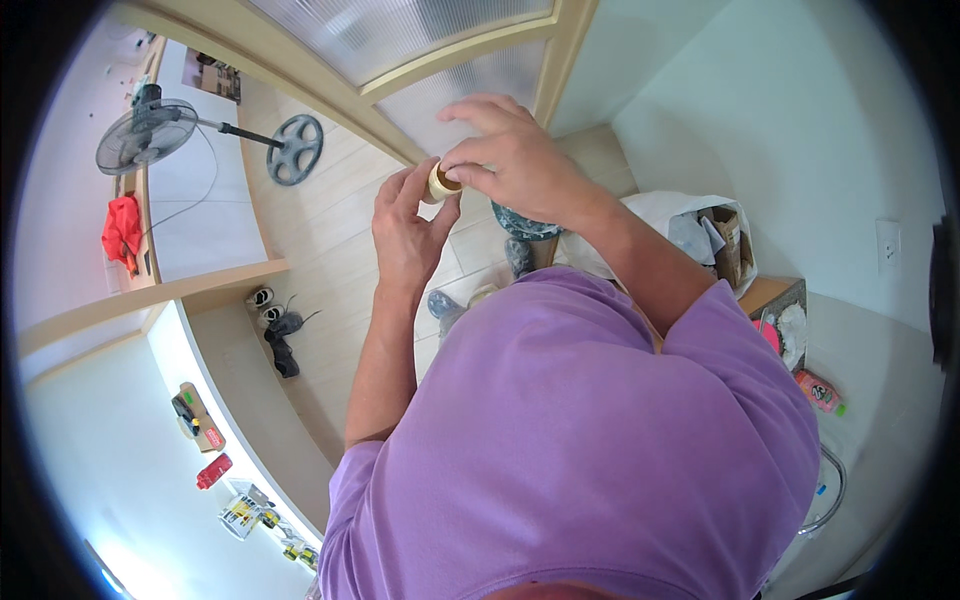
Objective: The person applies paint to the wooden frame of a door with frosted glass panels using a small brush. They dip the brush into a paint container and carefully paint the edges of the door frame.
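Out in front of me, a small pale-yellow roll of tape (434, 189) is held up with its round opening showing. My left hand (403, 228) is closed around its side, thumb underneath and fingers on top. At the roll's right rim, my right hand (525, 165) pinches with thumb and index finger, while its other fingers stretch away above. Whether a loose end of tape lies in that pinch is too small to tell.
A door with ribbed glass panels (455, 85) stands just beyond my hands. Left are a standing fan (150, 137), a red cloth (122, 230) and shoes (283, 335) by a low shelf. At right, a white bag (660, 207) holds cardboard, near a pink bottle (820, 391).
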{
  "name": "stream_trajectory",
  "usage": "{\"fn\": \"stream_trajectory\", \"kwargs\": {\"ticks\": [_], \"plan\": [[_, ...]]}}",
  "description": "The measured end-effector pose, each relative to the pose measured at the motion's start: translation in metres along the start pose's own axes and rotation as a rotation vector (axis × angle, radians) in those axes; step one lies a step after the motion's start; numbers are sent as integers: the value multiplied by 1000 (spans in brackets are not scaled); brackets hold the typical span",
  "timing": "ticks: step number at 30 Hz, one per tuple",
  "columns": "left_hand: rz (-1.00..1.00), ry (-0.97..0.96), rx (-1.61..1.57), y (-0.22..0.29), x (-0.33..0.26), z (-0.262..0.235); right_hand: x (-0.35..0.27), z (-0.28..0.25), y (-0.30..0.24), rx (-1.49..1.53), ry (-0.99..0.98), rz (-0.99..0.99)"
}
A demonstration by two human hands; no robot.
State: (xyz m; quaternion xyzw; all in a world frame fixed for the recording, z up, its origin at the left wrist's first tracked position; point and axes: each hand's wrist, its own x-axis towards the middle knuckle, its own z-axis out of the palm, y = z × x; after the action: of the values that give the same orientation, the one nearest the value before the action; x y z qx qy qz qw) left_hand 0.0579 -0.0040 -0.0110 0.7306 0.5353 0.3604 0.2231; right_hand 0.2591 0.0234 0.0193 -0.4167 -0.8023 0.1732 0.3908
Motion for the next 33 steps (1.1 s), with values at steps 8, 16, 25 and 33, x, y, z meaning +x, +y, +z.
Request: {"fn": "stream_trajectory", "kwargs": {"ticks": [8,16,25,33], "plan": [[57,20,10,14,11,19,-2,-39,11,36,-29,46],[65,14,26,18,19,20,3,-52,15,-85,-53,-18],[76,24,37,19,18,17,10,-52,10,-209,-146,-96],[82,59,-42,7,17,15,44,-79,-1,131,-141,-40]]}}
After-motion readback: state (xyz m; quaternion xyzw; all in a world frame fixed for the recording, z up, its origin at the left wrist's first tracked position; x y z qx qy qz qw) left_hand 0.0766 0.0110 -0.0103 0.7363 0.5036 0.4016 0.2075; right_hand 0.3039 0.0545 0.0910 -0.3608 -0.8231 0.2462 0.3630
